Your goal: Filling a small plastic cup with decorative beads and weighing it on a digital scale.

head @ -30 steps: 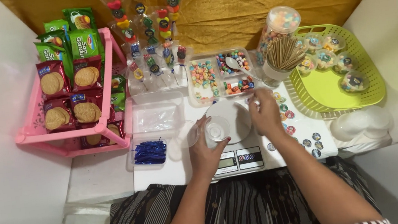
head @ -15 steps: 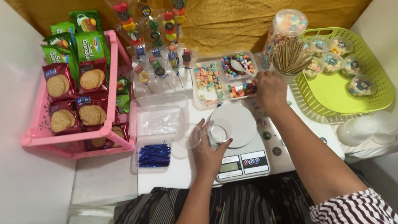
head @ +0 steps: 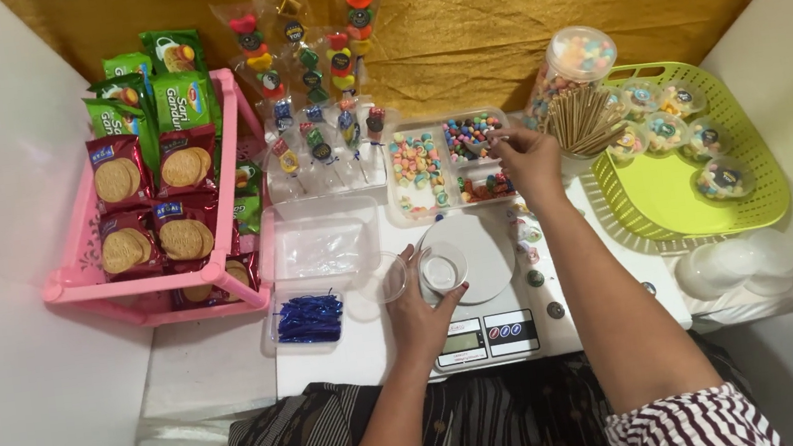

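Against gold cloth, her left hand [head: 425, 315] curls fingers around a small clear plastic cup [head: 443, 270] on the white round scale [head: 478, 265], while her right hand [head: 528, 158] pinches something at the divided candy tray [head: 452, 163].

Left arm: bare, rises from the lower middle of the view, forearm angled slightly rightward, wrist straight.
Left hand [head: 425, 312]: palm down, back toward the camera, fingers curled forward with dark-painted nails, thumb and forefinger closed round the rim of something small at the fingertips.
Right arm: enters from the lower right corner in a striped short sleeve, forearm bare and stretched well forward and leftward, almost fully extended.
Right hand [head: 528, 158]: well ahead of the left and apart from it, knuckles up, fingers bent and drawn together, thumb and forefinger pinched at the tip.
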